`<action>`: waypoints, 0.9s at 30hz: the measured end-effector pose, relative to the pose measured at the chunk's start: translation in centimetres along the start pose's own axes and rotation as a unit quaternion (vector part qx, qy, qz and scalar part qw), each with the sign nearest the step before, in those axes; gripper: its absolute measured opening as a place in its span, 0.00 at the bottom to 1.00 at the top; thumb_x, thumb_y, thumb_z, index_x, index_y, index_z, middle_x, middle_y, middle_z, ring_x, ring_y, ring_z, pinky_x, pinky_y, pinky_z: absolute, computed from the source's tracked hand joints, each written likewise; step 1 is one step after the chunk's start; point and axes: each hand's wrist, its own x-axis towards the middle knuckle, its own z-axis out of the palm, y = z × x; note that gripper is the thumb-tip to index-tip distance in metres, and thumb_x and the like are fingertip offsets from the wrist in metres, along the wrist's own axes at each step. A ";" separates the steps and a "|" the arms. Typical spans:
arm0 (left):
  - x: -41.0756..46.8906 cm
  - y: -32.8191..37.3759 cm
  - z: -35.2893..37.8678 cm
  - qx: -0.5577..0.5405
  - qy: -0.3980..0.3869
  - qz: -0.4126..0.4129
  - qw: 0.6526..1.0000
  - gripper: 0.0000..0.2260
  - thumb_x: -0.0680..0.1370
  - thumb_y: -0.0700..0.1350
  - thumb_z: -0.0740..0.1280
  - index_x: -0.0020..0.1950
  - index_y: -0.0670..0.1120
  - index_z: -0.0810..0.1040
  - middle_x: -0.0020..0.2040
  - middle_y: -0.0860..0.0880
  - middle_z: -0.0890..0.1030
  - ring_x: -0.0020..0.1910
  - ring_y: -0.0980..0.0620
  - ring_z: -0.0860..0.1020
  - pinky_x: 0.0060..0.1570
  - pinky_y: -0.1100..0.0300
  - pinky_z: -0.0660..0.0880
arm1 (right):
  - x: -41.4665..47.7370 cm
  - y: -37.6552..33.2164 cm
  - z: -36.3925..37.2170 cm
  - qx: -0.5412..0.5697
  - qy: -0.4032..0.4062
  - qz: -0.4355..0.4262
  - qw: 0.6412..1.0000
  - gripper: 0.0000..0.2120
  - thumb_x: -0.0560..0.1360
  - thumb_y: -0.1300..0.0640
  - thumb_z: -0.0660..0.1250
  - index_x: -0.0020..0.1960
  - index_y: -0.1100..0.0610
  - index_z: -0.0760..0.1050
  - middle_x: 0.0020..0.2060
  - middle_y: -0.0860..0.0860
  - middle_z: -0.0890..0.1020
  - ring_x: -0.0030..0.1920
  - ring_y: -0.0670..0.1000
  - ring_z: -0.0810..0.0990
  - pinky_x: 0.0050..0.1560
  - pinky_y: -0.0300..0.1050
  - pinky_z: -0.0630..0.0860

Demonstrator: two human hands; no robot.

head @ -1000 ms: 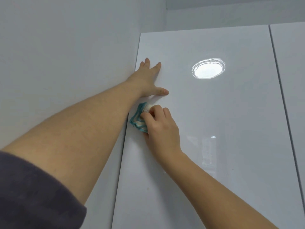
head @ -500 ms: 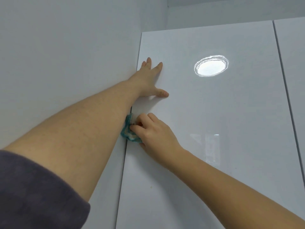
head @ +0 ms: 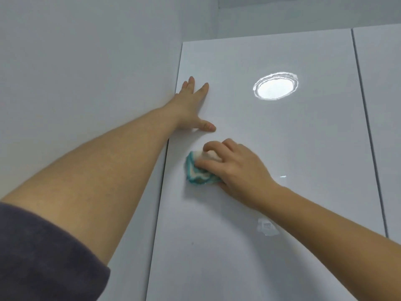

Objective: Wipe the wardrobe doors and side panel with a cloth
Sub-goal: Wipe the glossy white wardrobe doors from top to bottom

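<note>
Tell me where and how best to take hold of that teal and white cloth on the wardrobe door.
The cloth is bunched flat against the glossy door, so come at it from the front and press, as the right hand does: fingers spread over the white upper fold, thumb under the teal lower edge. Probably a pinching grip would lift it off the surface. The left hand braces flat above.

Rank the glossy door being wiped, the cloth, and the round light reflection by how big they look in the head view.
1. Wardrobe door, by far the largest.
2. Light reflection.
3. Cloth: looks close to the reflection in size, but the right hand covers part of it, so this order is unsure.
</note>
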 end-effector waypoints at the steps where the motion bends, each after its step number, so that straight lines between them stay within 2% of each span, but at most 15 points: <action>1: 0.0 0.0 0.0 0.000 0.000 0.000 1.000 0.53 0.68 0.60 0.75 0.79 0.52 0.40 0.78 0.45 0.35 0.77 0.47 0.37 0.75 0.51 0.46 | -0.1 0.1 -0.1 0.001 0.011 0.029 1.000 0.16 0.69 0.64 0.63 0.54 0.53 0.80 0.50 0.54 0.79 0.41 0.58 0.73 0.34 0.49 0.71; 3: -0.1 0.0 0.0 -0.001 0.000 0.000 1.000 0.53 0.68 0.59 0.75 0.79 0.52 0.40 0.78 0.45 0.35 0.77 0.47 0.37 0.75 0.51 0.46 | -0.9 -0.8 0.3 0.021 0.023 0.031 0.999 0.15 0.71 0.64 0.61 0.53 0.54 0.80 0.49 0.54 0.79 0.40 0.58 0.72 0.34 0.49 0.71; 5: -0.2 0.1 0.0 -0.007 -0.002 -0.002 1.000 0.52 0.69 0.59 0.75 0.79 0.52 0.40 0.78 0.45 0.35 0.77 0.48 0.37 0.75 0.51 0.46 | -2.8 -2.4 0.7 0.056 0.004 -0.033 0.998 0.14 0.73 0.63 0.59 0.52 0.55 0.81 0.49 0.54 0.80 0.39 0.57 0.72 0.35 0.48 0.72; 9: -0.3 0.2 0.1 -0.009 0.000 -0.005 1.000 0.52 0.69 0.58 0.75 0.79 0.52 0.40 0.78 0.46 0.36 0.77 0.49 0.38 0.75 0.51 0.46 | -4.9 -2.3 0.0 0.061 -0.039 -0.129 0.989 0.11 0.75 0.63 0.64 0.53 0.53 0.80 0.49 0.51 0.80 0.40 0.55 0.73 0.34 0.48 0.69; 11: -0.2 0.2 0.2 -0.006 0.004 -0.006 1.000 0.52 0.69 0.58 0.74 0.79 0.51 0.40 0.78 0.45 0.36 0.77 0.48 0.38 0.75 0.51 0.46 | -4.0 0.1 -0.8 0.034 -0.020 -0.099 0.994 0.10 0.76 0.63 0.63 0.52 0.53 0.81 0.49 0.52 0.81 0.40 0.57 0.74 0.34 0.48 0.70; 13: -0.1 0.2 0.3 -0.005 0.005 -0.006 1.000 0.52 0.69 0.58 0.74 0.79 0.51 0.41 0.78 0.44 0.36 0.77 0.48 0.38 0.75 0.51 0.46 | -2.6 2.9 -1.9 0.007 0.017 -0.005 1.000 0.13 0.72 0.63 0.63 0.52 0.54 0.81 0.49 0.55 0.80 0.41 0.59 0.75 0.35 0.49 0.72; 15: 0.0 0.1 0.3 -0.004 0.005 -0.008 1.000 0.52 0.69 0.59 0.74 0.79 0.51 0.40 0.78 0.44 0.36 0.77 0.47 0.38 0.75 0.51 0.46 | -1.9 4.7 -2.9 -0.011 0.031 0.087 0.996 0.17 0.66 0.65 0.68 0.53 0.54 0.81 0.51 0.56 0.79 0.44 0.60 0.75 0.37 0.48 0.73; 17: 0.0 0.1 0.3 -0.002 0.004 -0.009 1.000 0.52 0.69 0.59 0.74 0.79 0.51 0.40 0.78 0.44 0.36 0.77 0.47 0.38 0.75 0.51 0.46 | -2.3 4.5 -2.9 0.002 0.026 0.109 0.994 0.20 0.63 0.67 0.73 0.53 0.54 0.81 0.51 0.56 0.78 0.45 0.61 0.75 0.37 0.47 0.73; 19: -0.1 0.2 0.3 -0.002 0.004 -0.011 1.000 0.52 0.69 0.59 0.74 0.79 0.51 0.40 0.78 0.45 0.36 0.77 0.48 0.38 0.75 0.51 0.46 | -4.1 2.6 -2.7 0.039 0.000 0.069 0.997 0.19 0.64 0.67 0.72 0.52 0.53 0.81 0.51 0.56 0.78 0.44 0.60 0.75 0.36 0.48 0.74; 21: -0.3 0.4 0.4 -0.003 0.004 -0.013 1.000 0.51 0.70 0.58 0.74 0.79 0.52 0.41 0.78 0.46 0.35 0.77 0.48 0.38 0.75 0.51 0.47 | -7.1 0.3 -2.6 0.072 -0.040 -0.014 0.997 0.15 0.67 0.66 0.66 0.51 0.53 0.81 0.51 0.56 0.78 0.43 0.59 0.75 0.37 0.47 0.74; 24: -0.7 0.5 0.4 -0.013 0.007 -0.005 1.000 0.49 0.71 0.56 0.74 0.79 0.53 0.42 0.78 0.48 0.34 0.77 0.49 0.38 0.75 0.50 0.47 | -10.5 -1.3 -3.1 0.044 -0.080 -0.099 0.991 0.16 0.68 0.68 0.65 0.51 0.53 0.79 0.51 0.55 0.79 0.42 0.56 0.74 0.36 0.48 0.71; 27: -0.6 0.5 0.5 -0.023 0.011 0.011 1.000 0.46 0.72 0.54 0.74 0.79 0.55 0.45 0.79 0.50 0.36 0.77 0.51 0.38 0.75 0.50 0.47 | -9.6 2.0 -4.1 -0.002 -0.042 -0.061 0.997 0.12 0.72 0.66 0.64 0.50 0.53 0.79 0.51 0.53 0.81 0.45 0.57 0.76 0.38 0.48 0.69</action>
